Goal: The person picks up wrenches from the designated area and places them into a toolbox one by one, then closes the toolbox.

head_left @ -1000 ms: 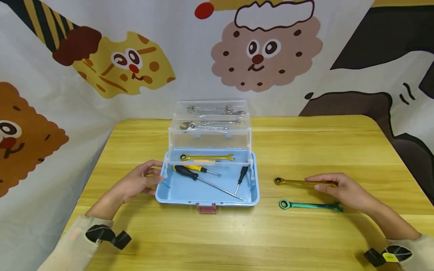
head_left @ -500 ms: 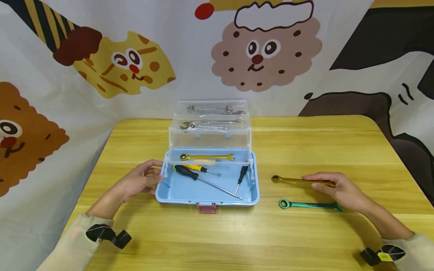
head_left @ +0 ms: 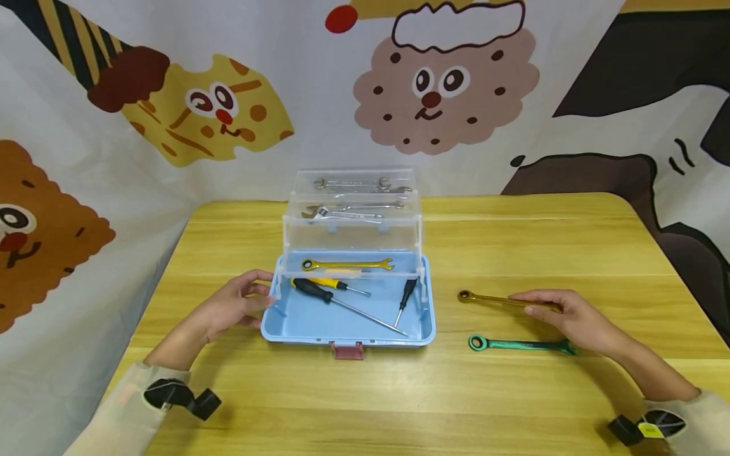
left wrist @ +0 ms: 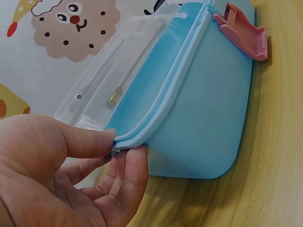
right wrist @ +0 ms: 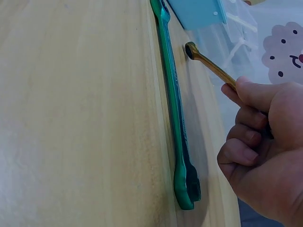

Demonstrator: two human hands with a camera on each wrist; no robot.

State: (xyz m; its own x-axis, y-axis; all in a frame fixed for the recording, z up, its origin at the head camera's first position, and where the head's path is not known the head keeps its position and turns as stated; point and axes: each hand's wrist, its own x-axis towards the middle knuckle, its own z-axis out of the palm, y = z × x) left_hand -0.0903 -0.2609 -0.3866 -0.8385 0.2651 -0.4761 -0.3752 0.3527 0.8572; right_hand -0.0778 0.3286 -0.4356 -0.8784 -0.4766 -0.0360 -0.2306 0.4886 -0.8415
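Note:
My left hand pinches the left rim of a light blue toolbox, thumb on top and fingers curled beneath, as the left wrist view shows. On the right, my right hand grips a gold ratcheting wrench by its far end, its ring end pointing left toward the box. A green ratcheting wrench lies on the table just in front of that hand. Inside the box are another gold wrench, a long black screwdriver, a yellow-handled screwdriver and a small black screwdriver.
Clear tiered trays stand raised at the back of the toolbox, with several silver wrenches in them. A pink latch hangs at the box's front. Behind the wooden table hangs a cartoon-printed cloth.
My right hand has shifted slightly left with the gold wrench, whose ring end has risen a little and now tilts. My left hand has stayed at the toolbox rim.

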